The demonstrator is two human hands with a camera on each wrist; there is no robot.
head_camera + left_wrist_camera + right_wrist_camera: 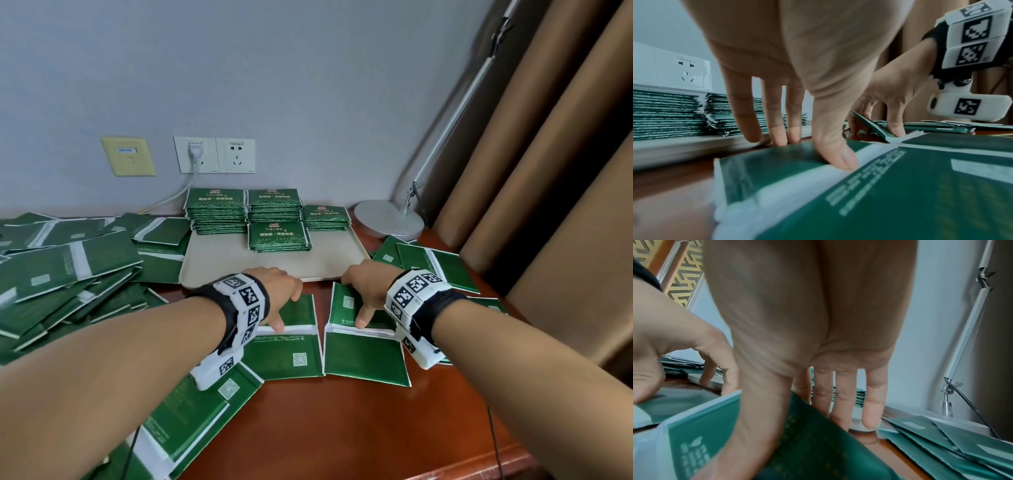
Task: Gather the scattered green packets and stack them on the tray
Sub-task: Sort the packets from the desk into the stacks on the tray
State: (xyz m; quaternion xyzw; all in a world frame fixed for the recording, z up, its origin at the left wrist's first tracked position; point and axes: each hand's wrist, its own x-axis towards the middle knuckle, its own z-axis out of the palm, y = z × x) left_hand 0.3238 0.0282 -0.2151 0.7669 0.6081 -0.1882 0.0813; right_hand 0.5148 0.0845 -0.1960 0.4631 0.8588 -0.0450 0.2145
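Green foil packets lie under both hands on the brown wooden table (342, 428). Left hand (277, 291): thumb on the white seam of the left packet (294, 315), fingers reaching over its far edge, so it pinches that packet. Right hand (368, 291): thumb on the right packet (349, 308), fingers curled over its far edge, which is lifted off the table in the left wrist view; clamped on that packet. Both packets sit just near of the beige tray (219, 263). On the tray's far part stand four stacks of packets (277, 212). Scattered packets (68, 270) lie heaped at left, with more at right. Beyond: wall sockets (215, 155) and a lamp base (388, 217).
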